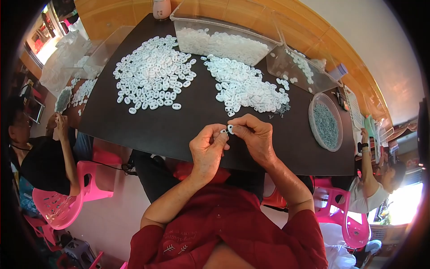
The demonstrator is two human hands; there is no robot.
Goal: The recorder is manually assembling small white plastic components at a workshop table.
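Near the table's front edge, my left hand (208, 145) pinches a small white plastic piece (223, 131) between thumb and fingers. Right beside it, my right hand (255, 136) grips a white oval plastic piece (230, 129) by thumb and forefinger. The two pieces are close together; whether they are joined is too small to tell. Beyond my hands lies a heap of white plastic pieces (246, 85), with a few grey pins (283, 109) at its right edge. Further left spreads a larger pile of white oval pieces with two holes (154, 71).
A clear bin (224, 20) of white pieces stands at the back, beside another clear bin (291, 76). To the right is a round clear tub (312, 125) of grey pins. Co-workers sit left (42, 152) and right (369, 193), near pink plastic chairs (58, 206).
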